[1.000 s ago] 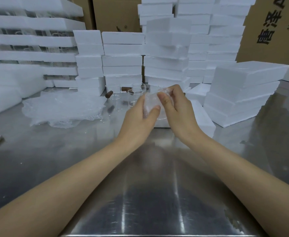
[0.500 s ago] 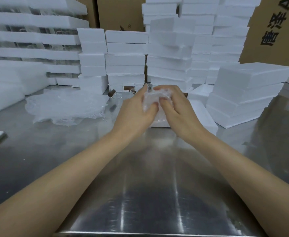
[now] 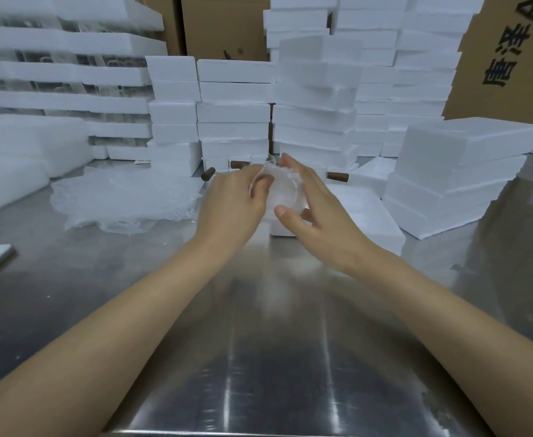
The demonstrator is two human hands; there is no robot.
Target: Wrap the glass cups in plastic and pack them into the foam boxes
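Your left hand (image 3: 230,203) curls its fingers round the plastic-wrapped cup (image 3: 283,192); your right hand (image 3: 317,209) clasps the other side between thumb and fingers. You hold the cup above the table (image 3: 259,342), before a box (image 3: 369,216).

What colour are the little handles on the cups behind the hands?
Brown. The handles show best in the head view, the only one.
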